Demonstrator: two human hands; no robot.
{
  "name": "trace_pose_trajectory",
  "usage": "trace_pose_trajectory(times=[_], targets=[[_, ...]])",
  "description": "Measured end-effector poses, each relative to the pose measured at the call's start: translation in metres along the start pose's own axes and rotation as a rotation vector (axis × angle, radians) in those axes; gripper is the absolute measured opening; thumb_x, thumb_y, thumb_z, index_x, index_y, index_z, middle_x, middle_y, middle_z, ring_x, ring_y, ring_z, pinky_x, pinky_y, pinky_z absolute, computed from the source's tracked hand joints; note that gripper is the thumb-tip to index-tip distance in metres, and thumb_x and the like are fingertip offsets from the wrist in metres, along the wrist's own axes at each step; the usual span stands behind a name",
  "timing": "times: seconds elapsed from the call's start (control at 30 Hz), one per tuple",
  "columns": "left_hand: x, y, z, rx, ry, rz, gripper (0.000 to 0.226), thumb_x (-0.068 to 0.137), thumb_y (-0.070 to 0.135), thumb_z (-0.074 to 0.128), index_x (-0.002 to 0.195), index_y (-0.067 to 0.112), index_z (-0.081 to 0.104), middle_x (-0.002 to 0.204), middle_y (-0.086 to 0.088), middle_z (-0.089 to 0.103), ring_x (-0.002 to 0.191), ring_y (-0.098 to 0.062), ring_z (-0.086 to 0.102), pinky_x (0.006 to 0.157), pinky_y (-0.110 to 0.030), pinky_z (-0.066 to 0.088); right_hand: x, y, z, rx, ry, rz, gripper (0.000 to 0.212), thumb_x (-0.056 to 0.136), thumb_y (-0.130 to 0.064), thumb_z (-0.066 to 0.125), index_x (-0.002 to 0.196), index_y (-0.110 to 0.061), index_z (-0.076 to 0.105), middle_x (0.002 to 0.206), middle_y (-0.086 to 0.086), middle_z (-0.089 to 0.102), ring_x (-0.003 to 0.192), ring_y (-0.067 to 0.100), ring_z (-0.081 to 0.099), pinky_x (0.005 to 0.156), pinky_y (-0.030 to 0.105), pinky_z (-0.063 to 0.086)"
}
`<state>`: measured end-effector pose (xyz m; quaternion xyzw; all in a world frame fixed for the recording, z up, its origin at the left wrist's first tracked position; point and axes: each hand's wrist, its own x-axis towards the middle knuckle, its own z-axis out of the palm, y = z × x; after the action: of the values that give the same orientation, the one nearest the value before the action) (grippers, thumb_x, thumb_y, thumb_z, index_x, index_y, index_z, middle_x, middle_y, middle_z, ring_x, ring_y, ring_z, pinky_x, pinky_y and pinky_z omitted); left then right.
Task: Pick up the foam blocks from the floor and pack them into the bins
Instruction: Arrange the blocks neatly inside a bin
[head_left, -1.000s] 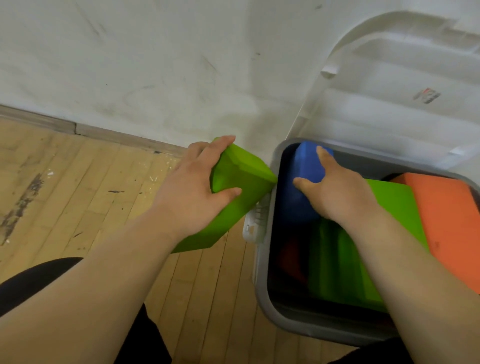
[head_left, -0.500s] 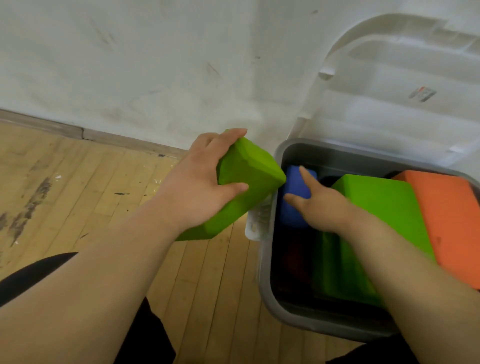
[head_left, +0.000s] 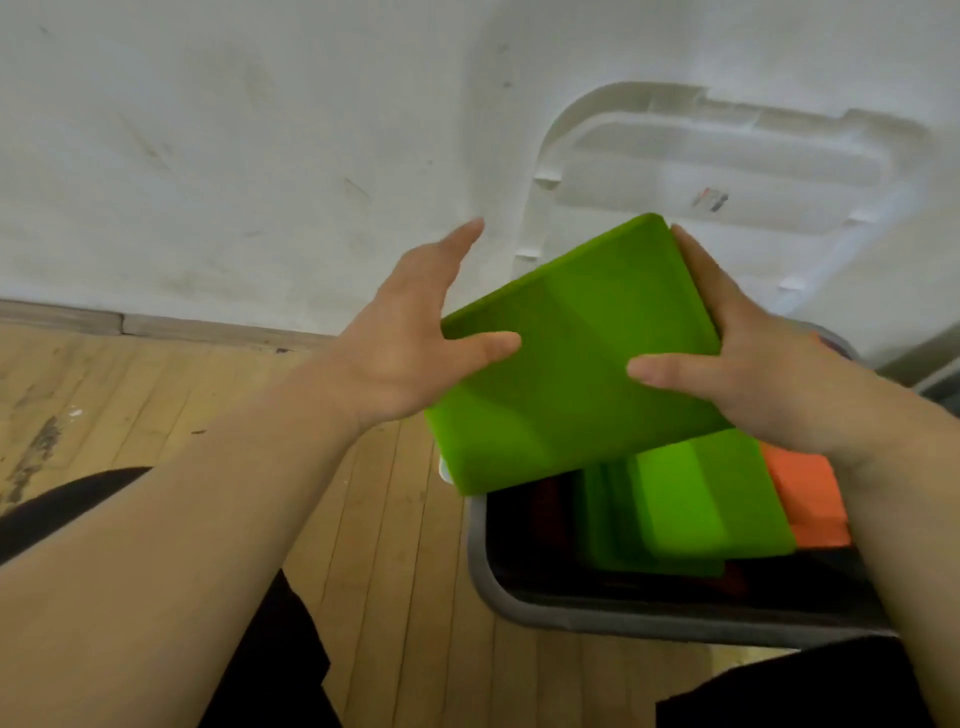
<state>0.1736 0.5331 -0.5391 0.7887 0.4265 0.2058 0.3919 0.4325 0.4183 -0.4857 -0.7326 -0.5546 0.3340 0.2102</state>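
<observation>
Green foam block (head_left: 571, 374): held in the air at the middle of the frame, tilted, over the upper left part of the bin (head_left: 483, 571); its lower left corner juts out past the bin's left rim.
Long axis: runs from lower left to upper right of the frame, askew to the bin's opening.
Right hand (head_left: 769, 384): grips the green foam block at its right end, thumb laid across the near face, fingers curled round the far edge.
Left hand (head_left: 405, 343): at the left end, fingers spread and fairly straight, thumb flat on the face, forefinger pointing up clear of the foam; whether the other fingers reach beneath is hidden.
Nearer hand: the right, on the bin's side, seems to carry most of the weight.
In the bin: a second green block (head_left: 711, 509) and an orange block (head_left: 805, 499) lie just below.
In the way: likely those two blocks and the left rim; the held block probably needs turning to line up before it goes down.
Around: white lid (head_left: 727, 156) leaning on the wall (head_left: 208, 130) at upper right, wooden floor (head_left: 156, 389) at left.
</observation>
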Motion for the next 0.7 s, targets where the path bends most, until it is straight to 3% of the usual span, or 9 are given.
trace_pose_trajectory(times=[0.1,0.17,0.27,0.43,0.57,0.7], targets=[[0.001,-0.035,0.021,0.091,-0.163,-0.233,0.093,0.093,0.046,0.068,0.162,0.042,0.006,0.166,-0.002,0.017,0.151,-0.02,0.024,0.116,-0.033,0.025,-0.014,0.013,-0.023,-0.13,0.043,0.158,0.109,0.057,-0.073,0.057,0.151,-0.066,0.005,0.159,-0.013,0.041,0.14,0.018,0.046,0.111,0.035,0.039],[-0.003,-0.05,0.043,0.216,-0.313,-0.259,0.095,0.094,0.04,0.068,0.163,0.035,0.003,0.167,-0.008,0.019,0.152,-0.025,0.023,0.118,-0.035,0.024,-0.02,0.02,-0.02,-0.161,0.027,0.233,0.108,0.059,-0.069,0.052,0.157,-0.057,0.008,0.163,-0.005,0.036,0.141,0.02,0.044,0.11,0.035,0.039],[-0.004,-0.06,0.073,0.243,-0.471,-0.286,0.099,0.09,0.028,0.071,0.163,0.035,0.004,0.163,-0.008,0.035,0.145,-0.026,0.039,0.114,-0.036,0.037,-0.023,0.027,-0.007,-0.137,-0.04,0.227,0.11,0.059,-0.072,0.054,0.159,-0.053,0.01,0.161,-0.011,0.038,0.137,0.014,0.047,0.113,0.037,0.04],[0.001,-0.061,0.085,0.186,-0.472,-0.293,0.092,0.093,0.017,0.07,0.163,0.033,0.012,0.159,-0.007,0.039,0.13,-0.026,0.051,0.092,-0.026,0.044,-0.024,0.034,-0.016,-0.089,-0.087,0.224,0.104,0.055,-0.077,0.059,0.152,-0.061,0.024,0.153,-0.024,0.045,0.137,0.008,0.048,0.117,0.039,0.038],[0.002,-0.064,0.083,0.158,-0.458,-0.293,0.094,0.091,0.018,0.074,0.163,0.035,0.015,0.148,-0.01,0.05,0.116,-0.027,0.06,0.096,-0.038,0.054,-0.017,0.036,-0.02,-0.059,-0.079,0.211,0.088,0.057,-0.074,0.062,0.142,-0.065,0.042,0.144,-0.026,0.055,0.132,0.006,0.053,0.114,0.038,0.041],[-0.001,-0.061,0.081,0.142,-0.454,-0.286,0.093,0.091,0.018,0.073,0.163,0.035,0.016,0.149,-0.007,0.05,0.114,-0.025,0.06,0.095,-0.036,0.053,-0.013,0.023,-0.013,-0.044,-0.065,0.187,0.064,0.067,-0.061,0.062,0.131,-0.06,0.057,0.134,-0.028,0.061,0.125,0.002,0.056,0.113,0.035,0.041]])
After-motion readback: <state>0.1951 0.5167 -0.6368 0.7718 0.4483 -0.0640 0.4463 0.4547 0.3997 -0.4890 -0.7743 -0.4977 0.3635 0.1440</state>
